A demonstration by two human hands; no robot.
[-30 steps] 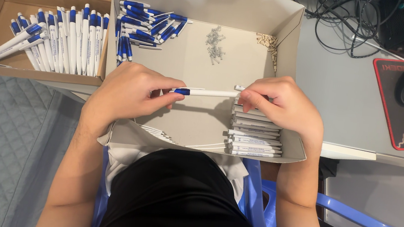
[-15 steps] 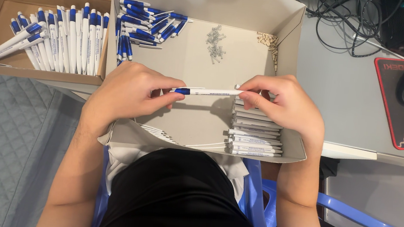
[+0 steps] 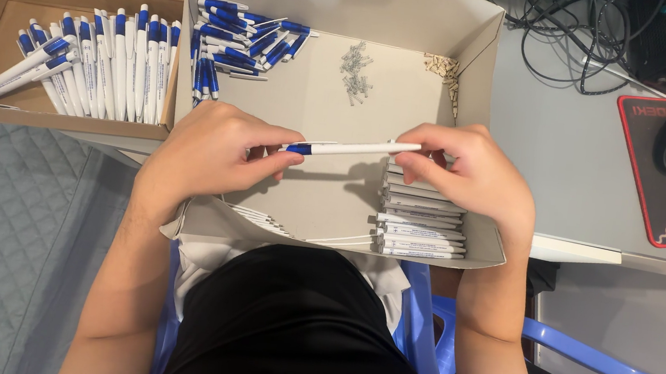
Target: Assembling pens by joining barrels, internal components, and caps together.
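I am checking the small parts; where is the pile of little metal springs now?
In the head view the metal springs lie on the floor of the white box, toward its far wall, between the blue pen parts on the left and the small beige pieces on the right.

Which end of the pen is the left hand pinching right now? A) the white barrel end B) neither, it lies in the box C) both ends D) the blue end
D: the left hand pinches the blue end of the pen, while the right hand holds the white end.

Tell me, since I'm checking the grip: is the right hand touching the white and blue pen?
Touching. The head view shows the right hand pinching the white end of the pen between its fingertips.
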